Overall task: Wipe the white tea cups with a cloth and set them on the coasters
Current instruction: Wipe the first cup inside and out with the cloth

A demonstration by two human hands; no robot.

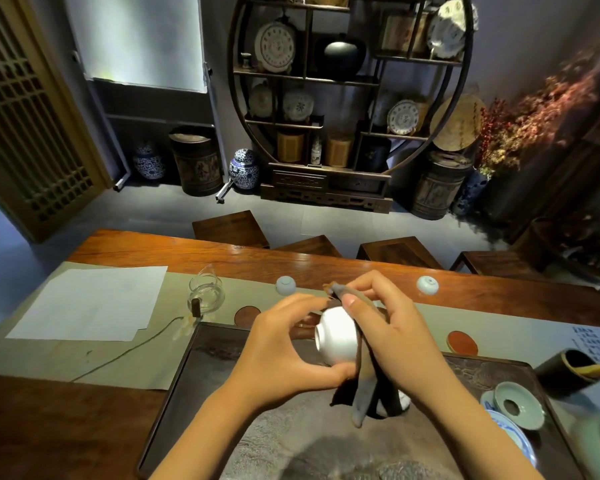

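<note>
1. Over the dark tea tray (194,368), up in the air, your left hand (278,355) is pinching the white tea cup (338,337) between thumb underneath and fingertips on top. The cup's tipped on its side, mouth facing left. That's a light grip on glazed porcelain, so if you scrub hard it could pop out and land on the tray.

2. Your right hand (392,327) is curled around the dark cloth (364,386), pressing it against the cup's right side. The cloth's long tail hangs down toward the tray, right over something pale I can't make out. Could snag or drag whatever's under it when you move.

3. Two coasters sit just beyond the tray's far edge: a brown coaster (247,315) near its far left corner and a red coaster (462,342) toward its far right. Both look bare, so nothing's placed yet, I'd guess.

4. Watch the glass pitcher (205,293) just left of the brown coaster. Swinging the cup over there with cloth trailing could clip it.

5. Near the tray's right edge there's a stack of saucers (515,407); keep your elbow away from it.
</note>
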